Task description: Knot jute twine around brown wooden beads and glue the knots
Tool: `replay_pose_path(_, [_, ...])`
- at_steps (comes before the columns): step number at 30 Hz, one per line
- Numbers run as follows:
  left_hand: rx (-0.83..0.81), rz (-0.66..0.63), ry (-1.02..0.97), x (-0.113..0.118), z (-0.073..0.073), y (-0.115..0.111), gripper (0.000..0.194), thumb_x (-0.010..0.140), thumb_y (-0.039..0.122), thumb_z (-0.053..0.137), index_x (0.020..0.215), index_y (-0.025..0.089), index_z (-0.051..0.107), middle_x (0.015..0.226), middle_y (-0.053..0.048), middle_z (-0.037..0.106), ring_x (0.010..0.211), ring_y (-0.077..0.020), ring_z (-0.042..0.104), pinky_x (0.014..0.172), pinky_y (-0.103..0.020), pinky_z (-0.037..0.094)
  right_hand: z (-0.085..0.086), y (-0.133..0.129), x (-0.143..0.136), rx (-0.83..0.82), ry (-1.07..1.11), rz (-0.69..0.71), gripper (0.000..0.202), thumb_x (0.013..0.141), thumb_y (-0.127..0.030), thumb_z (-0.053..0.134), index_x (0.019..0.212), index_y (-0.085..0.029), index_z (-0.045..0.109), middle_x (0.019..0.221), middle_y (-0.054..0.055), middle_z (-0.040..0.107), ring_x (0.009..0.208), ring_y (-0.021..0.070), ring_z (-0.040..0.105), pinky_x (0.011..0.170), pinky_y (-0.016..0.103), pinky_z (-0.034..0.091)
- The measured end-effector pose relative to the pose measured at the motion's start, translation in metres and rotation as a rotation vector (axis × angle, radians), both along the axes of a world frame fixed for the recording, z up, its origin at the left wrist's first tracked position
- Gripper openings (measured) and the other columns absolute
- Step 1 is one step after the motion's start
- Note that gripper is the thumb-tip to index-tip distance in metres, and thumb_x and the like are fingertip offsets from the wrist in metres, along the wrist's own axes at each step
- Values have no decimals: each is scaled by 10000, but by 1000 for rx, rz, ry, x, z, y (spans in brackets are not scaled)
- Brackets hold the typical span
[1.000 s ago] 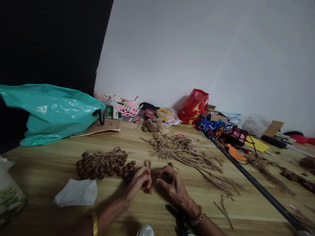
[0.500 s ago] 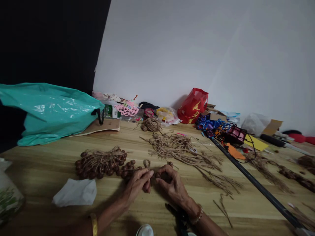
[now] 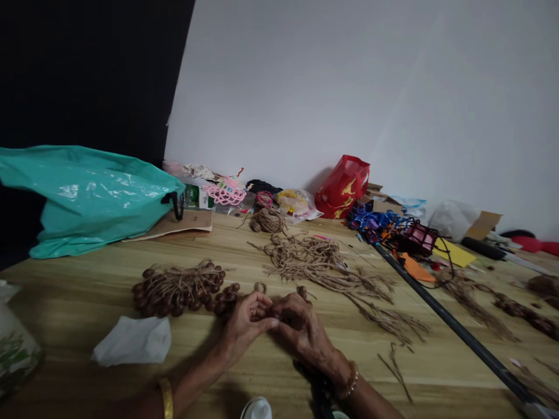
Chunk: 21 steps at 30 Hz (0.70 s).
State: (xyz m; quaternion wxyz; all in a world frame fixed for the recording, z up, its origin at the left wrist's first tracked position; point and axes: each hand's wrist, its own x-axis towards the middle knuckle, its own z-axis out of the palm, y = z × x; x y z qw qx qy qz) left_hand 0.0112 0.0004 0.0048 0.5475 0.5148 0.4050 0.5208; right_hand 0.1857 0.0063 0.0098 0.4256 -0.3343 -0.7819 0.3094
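My left hand point(image 3: 248, 320) and my right hand point(image 3: 301, 326) meet at the fingertips, low in the middle of the view. Both are closed in a pinch, and whatever lies between the fingertips is hidden. A small loop of brown cord point(image 3: 261, 287) pokes up just behind my left fingers. To the left, a string of brown beads point(image 3: 222, 299) runs up to my left hand, beside a bigger bundle of cords with brown beads point(image 3: 179, 288). Just beyond my right knuckles sits a small brown bead with cord point(image 3: 301, 290).
Loose brown cords point(image 3: 314, 259) spread across the wooden table behind my hands. A white tissue point(image 3: 133, 341) lies at left, near a teal plastic bag point(image 3: 96, 198). A black bar point(image 3: 454, 323) crosses the right side. A red bag point(image 3: 343, 187) stands against the wall.
My left fingers have turned and come across to touch my right fingertips. The dark bead seen at my right fingertips and the brown piece under my left hand are now covered.
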Motion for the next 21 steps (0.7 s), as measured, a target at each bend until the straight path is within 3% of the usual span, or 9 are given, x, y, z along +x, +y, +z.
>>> replay_pose_path(11, [-25,-1,14,-1,-3,1,358,590,230,766,894,184,584,680,15,641,665,-166,603,618,-253,438,6,-2,0,118,-113,11,199,862,-323,655,1015,-194,657,891,61,636,835,197,572,764,310,445])
replay_pose_path(21, [-12,36,57,0,-5,1,341,577,236,771,871,184,606,693,9,632,689,-178,592,629,-260,446,8,-3,-1,149,-160,37,131,907,-298,600,985,-211,660,925,64,656,881,210,561,808,330,431])
